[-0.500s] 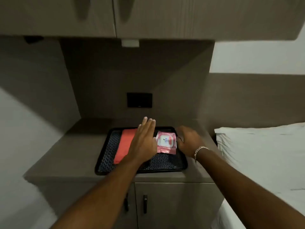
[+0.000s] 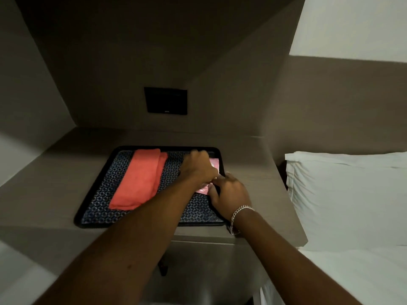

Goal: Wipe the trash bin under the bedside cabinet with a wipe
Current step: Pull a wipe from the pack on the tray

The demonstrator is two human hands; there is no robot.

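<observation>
A pink pack of wipes [image 2: 214,164] lies on the right side of a black patterned tray [image 2: 99,194] on the bedside cabinet top. My left hand [image 2: 198,166] rests on top of the pack with its fingers curled down, hiding most of it. My right hand [image 2: 229,192] presses on the pack's near right edge, where a pink corner [image 2: 202,189] shows. A folded red cloth [image 2: 138,179] lies on the tray's left half. No trash bin is in view.
The cabinet top [image 2: 44,188] sits in a brown alcove with a black wall panel [image 2: 165,100] behind it. A dark door handle [image 2: 163,268] shows on the cabinet front below. A bed with a white pillow [image 2: 348,194] stands close on the right.
Both hands have closed in on the wipes pack. My left hand went from flat beside it to on top of it, and my right hand shifted onto its near edge. The view has tilted down.
</observation>
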